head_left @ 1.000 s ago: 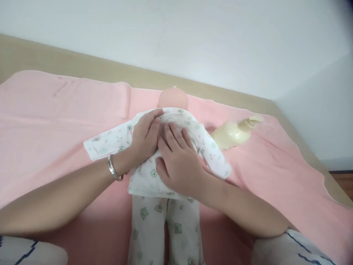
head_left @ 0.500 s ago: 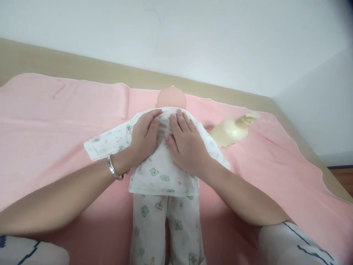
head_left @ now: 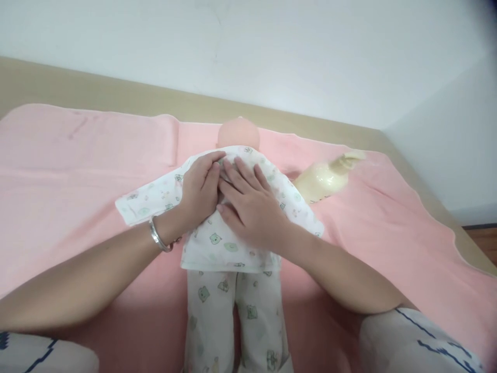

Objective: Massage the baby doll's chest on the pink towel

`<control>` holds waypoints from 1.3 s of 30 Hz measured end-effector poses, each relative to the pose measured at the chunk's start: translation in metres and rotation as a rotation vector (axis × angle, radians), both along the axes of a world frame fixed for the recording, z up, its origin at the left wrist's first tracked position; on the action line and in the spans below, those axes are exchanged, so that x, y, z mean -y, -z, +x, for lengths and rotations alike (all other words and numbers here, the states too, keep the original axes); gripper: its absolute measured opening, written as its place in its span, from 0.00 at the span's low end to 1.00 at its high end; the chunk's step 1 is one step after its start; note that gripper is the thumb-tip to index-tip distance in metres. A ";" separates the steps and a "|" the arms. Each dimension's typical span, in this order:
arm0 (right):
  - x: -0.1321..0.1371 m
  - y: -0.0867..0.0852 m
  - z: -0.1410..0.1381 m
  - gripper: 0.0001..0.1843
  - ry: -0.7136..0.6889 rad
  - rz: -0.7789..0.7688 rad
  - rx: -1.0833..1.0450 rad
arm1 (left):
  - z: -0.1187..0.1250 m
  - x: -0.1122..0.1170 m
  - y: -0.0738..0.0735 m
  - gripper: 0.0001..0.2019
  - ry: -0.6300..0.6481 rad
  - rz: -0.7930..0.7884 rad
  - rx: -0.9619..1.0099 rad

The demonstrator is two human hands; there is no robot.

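Observation:
A baby doll lies with its round, bald head [head_left: 238,133] toward the wall, its face out of sight. It wears a white printed top [head_left: 229,254] and matching trousers [head_left: 207,321]. My left hand [head_left: 201,186], with a silver bangle at the wrist, rests curved on the left part of the upper torso. My right hand [head_left: 252,207] lies flat on the middle of the top, fingers spread, its fingertips close to the left thumb. Neither hand grips anything that I can see.
A pale yellow pump bottle [head_left: 324,181] lies on its side to the right of the doll. Under both is a pink blanket [head_left: 388,228] over a tan surface [head_left: 116,88]. A white wall [head_left: 248,52] rises behind.
My right hand has slid left across the doll's top toward my left hand, and its fingers have spread. My left hand stays in about the same place.

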State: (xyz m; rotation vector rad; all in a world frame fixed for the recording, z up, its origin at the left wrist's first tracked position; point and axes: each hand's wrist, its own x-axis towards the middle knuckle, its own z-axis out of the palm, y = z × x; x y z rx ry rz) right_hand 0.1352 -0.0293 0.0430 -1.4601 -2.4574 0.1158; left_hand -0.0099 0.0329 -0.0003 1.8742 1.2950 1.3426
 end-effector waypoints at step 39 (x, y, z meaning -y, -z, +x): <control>-0.017 0.005 0.007 0.29 0.038 0.027 -0.083 | 0.002 -0.002 -0.002 0.17 -0.011 -0.023 -0.026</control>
